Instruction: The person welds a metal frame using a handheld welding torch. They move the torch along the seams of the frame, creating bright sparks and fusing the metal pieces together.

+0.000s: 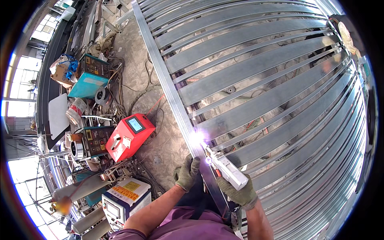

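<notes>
A handheld welding gun (230,170) with a pale body is in my right hand (241,193), which wears a green work glove. The gun's tip points at a bright white-violet glare on the long side rail (170,86) of a metal panel, and the glare hides the exact spot. My left hand (187,173), also gloved, has its fingers curled against the outer edge of this rail, just nearer me than the glare. Flat silver slats (240,82), wide and narrow in turn, run from the rail toward the right.
Left of the rail stands a red machine (138,140) with a small screen. Teal welding machines (89,76), cables and wire spools lie beyond it. A white cabinet (130,192) and gas cylinders (80,188) are at lower left. Another person's gloved hand (347,38) shows at far right.
</notes>
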Motion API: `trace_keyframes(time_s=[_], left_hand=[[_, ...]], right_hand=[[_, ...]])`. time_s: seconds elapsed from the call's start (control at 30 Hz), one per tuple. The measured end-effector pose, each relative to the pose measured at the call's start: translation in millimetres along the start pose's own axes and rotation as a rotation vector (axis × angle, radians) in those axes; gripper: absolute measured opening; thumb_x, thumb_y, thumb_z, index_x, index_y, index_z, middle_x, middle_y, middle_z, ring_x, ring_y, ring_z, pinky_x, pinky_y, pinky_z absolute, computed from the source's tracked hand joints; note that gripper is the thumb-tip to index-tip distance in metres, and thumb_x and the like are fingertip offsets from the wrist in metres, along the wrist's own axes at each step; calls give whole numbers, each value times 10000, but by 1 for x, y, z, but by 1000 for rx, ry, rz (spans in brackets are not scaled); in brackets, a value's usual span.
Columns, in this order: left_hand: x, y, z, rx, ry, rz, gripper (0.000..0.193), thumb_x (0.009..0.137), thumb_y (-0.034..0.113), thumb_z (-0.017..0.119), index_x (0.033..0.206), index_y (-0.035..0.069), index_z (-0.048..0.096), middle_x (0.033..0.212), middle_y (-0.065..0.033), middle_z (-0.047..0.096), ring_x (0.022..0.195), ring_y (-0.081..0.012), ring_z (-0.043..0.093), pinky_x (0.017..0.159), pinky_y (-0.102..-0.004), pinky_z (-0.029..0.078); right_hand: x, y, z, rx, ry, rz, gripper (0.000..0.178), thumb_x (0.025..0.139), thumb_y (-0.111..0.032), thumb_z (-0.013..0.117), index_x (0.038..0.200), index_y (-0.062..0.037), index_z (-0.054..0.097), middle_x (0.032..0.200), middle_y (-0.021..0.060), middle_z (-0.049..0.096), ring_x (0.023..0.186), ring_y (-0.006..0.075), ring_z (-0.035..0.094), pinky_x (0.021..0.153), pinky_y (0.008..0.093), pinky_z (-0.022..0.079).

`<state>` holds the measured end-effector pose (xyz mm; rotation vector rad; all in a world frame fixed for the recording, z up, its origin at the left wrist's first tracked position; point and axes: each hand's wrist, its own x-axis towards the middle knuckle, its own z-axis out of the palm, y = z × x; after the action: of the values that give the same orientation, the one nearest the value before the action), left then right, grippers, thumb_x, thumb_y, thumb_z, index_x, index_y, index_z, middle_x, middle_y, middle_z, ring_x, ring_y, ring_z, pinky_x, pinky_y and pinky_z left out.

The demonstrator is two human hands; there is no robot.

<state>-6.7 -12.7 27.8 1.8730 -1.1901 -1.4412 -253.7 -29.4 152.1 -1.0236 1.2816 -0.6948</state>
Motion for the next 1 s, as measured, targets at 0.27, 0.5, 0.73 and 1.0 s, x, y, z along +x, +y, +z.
trace_keyframes(time_s=[0.27, 0.5, 0.73, 1.0], left_hand=[[-3, 13, -1, -109, -44, 16, 461, 1131, 421, 513, 1358, 26, 587, 1088, -67, 667, 1000, -163, 581, 931, -337, 485], [-1, 11, 1, -122, -40, -7, 465, 1133, 429, 504, 1353, 26, 580, 1054, -63, 657, 971, -159, 575, 903, -329, 485], [2, 4, 1, -130, -41, 0, 475, 1131, 443, 505, 1346, 27, 585, 1038, -56, 645, 960, -154, 562, 899, -332, 486], [1, -2, 6, -193, -26, -32, 480, 1124, 461, 513, 1343, 41, 594, 1004, -40, 640, 927, -147, 560, 879, -321, 488]], right_hand=[[-2, 3, -2, -161, -27, -107, 242, 852, -165, 849, 1090, -158, 807, 1066, 10, 813, 996, 169, 783, 865, 330, 613], [-1, 3, -1, -103, -23, -35, 280, 855, -175, 853, 1128, -147, 795, 1073, 17, 812, 997, 161, 782, 876, 325, 614], [-2, 0, 2, -28, 12, -7, 302, 852, -164, 868, 1135, -106, 783, 1050, 48, 811, 959, 174, 787, 851, 325, 626], [-3, 18, 0, -68, 18, -109, 311, 832, -133, 892, 1115, -70, 779, 1025, 64, 810, 938, 165, 786, 814, 312, 631]])
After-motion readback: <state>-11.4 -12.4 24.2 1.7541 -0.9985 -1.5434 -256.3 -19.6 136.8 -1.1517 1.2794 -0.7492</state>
